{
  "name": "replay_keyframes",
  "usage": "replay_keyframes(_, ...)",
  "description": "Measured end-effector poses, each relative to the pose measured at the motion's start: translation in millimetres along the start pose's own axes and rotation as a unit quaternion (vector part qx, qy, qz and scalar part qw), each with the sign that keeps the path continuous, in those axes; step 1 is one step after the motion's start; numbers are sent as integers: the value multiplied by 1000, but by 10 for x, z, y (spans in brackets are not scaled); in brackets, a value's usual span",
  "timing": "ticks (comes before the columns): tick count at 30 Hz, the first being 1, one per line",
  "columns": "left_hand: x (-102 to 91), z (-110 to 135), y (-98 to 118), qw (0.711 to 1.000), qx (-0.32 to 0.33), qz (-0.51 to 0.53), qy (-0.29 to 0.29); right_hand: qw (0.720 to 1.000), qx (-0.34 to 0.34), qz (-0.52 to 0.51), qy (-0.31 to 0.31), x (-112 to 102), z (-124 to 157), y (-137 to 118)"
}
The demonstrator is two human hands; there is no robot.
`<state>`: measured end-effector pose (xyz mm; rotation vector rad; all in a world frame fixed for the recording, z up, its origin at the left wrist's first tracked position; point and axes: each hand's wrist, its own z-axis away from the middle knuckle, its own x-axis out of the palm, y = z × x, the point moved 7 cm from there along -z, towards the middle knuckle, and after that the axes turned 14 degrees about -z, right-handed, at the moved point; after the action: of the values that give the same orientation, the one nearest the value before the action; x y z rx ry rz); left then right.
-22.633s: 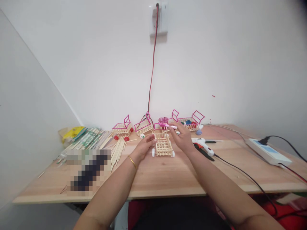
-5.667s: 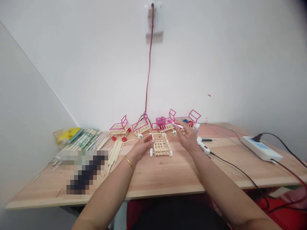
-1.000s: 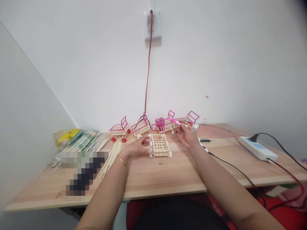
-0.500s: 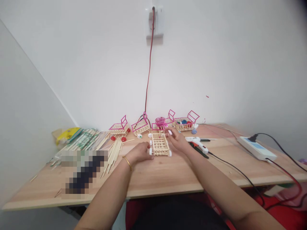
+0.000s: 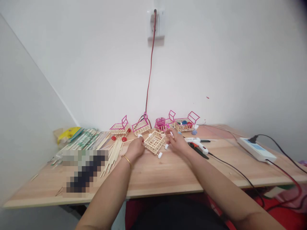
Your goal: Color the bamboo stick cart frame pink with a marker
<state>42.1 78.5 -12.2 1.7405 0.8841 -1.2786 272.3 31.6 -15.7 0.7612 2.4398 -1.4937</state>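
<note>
Wooden tabletop [image 5: 163, 179] against a plain pale wall; a red-and-black cord [image 5: 150, 68] drops from a wall outlet [image 5: 155, 25]. Work item: one pale stick cart [image 5: 153, 147] on white wheels [image 5: 160, 155], near centre of the table between the hands, standing askew with a corner toward the person. Left hand [image 5: 136, 148]: fingers closed on the cart's left corner. Right hand [image 5: 177, 140]: fingers bent round a white tool [image 5: 171, 134], only a short length visible, just beyond the cart's right side; whether its tip touches anything cannot be told. Behind, a pink-stained cup [image 5: 160, 122] and a row of pink-rimmed carts [image 5: 120, 128]; the rightmost holds blue and red caps [image 5: 184, 122]. Loose sticks [image 5: 114, 156] lie to the left, packeted sticks [image 5: 86, 139] beyond. To the right: white glue gun [image 5: 203, 148], then a power strip [image 5: 257, 150].
</note>
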Motion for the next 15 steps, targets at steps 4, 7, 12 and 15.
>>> replay_keyframes(4, -76, -43, -112, 999, -16, 20, 24, 1000, 8, 10, -6, 12, 8, -30)
replay_keyframes(7, -226, -75, -193, 996, -45, 38, 73, 1000, 10, 17, -5, 11, 10, -34)
replay_keyframes(12, -391, -30, -112, 977, -45, 177, 107, 1000, 7, 20, -16, 25, 21, -70)
replay_keyframes(15, -342, 47, 118, 977, 30, 205, 57, 999, -1, 26, -21, 28, 25, -105)
